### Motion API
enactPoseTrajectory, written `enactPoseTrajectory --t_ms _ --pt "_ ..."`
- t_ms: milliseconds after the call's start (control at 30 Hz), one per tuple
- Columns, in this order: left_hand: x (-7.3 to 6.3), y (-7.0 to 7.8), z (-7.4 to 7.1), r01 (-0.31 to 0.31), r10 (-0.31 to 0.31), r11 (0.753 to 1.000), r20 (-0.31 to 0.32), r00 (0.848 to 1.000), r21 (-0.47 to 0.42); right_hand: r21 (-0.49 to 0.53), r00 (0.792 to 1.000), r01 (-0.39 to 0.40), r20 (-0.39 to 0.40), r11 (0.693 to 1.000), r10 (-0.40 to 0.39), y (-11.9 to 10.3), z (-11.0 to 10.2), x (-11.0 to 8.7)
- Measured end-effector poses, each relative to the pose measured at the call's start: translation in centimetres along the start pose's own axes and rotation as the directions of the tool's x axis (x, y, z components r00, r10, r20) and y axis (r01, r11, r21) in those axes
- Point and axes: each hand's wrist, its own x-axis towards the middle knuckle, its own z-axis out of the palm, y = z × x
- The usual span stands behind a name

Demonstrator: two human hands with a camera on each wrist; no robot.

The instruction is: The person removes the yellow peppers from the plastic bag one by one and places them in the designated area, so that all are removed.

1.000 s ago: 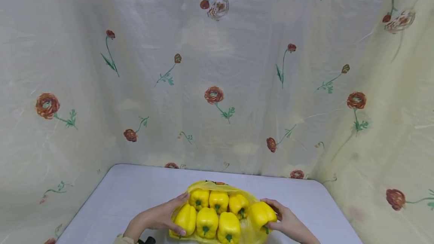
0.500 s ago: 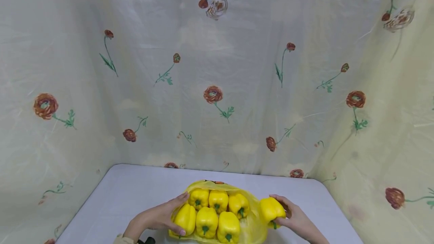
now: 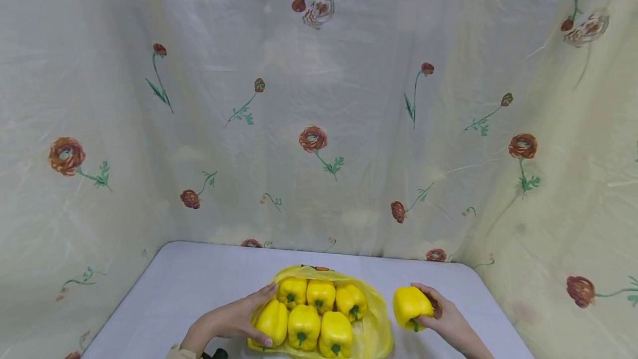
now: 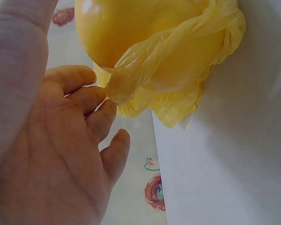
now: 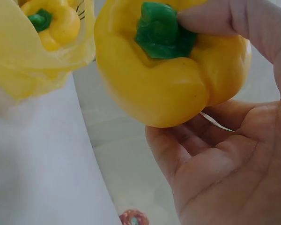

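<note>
A yellow plastic bag (image 3: 372, 336) lies open on the white table (image 3: 199, 281) with several yellow bell peppers (image 3: 304, 323) in two rows inside. My left hand (image 3: 239, 317) cups the bag's left side with nearly straight fingers (image 4: 91, 101), which touch a twisted handle of the bag (image 4: 178, 70). Just to the right of the bag, my right hand (image 3: 438, 314) holds one more yellow pepper (image 3: 410, 304), clear of the plastic. In the right wrist view the thumb presses by that pepper's (image 5: 168, 79) green stem (image 5: 161, 30), and the fingers (image 5: 178, 145) curl beneath it.
A cream cloth with red flowers (image 3: 319, 126) hangs close around the table's back and both sides. Bare tabletop shows behind the bag and to its left. The table's right edge (image 3: 493, 314) runs close to my right hand.
My right hand has drawn the yellow pepper out of the bag's right side and carried it rightward, away from the plastic. The left hand and the bag have stayed put.
</note>
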Motion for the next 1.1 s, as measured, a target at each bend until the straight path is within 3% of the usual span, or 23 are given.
enactPoseTrajectory --t_ms 600,1100 --pt "0.1 0.1 0.1 -0.002 0.002 1.0 -0.004 1.0 0.012 -0.029 0.997 -0.044 -0.065 0.999 0.042 3.0 -0.9 0.9" --pt "0.3 -0.3 0.3 0.008 -0.008 1.0 -0.005 1.0 0.022 -0.057 0.986 -0.154 -0.065 0.986 0.15 5.9 -0.5 2.1"
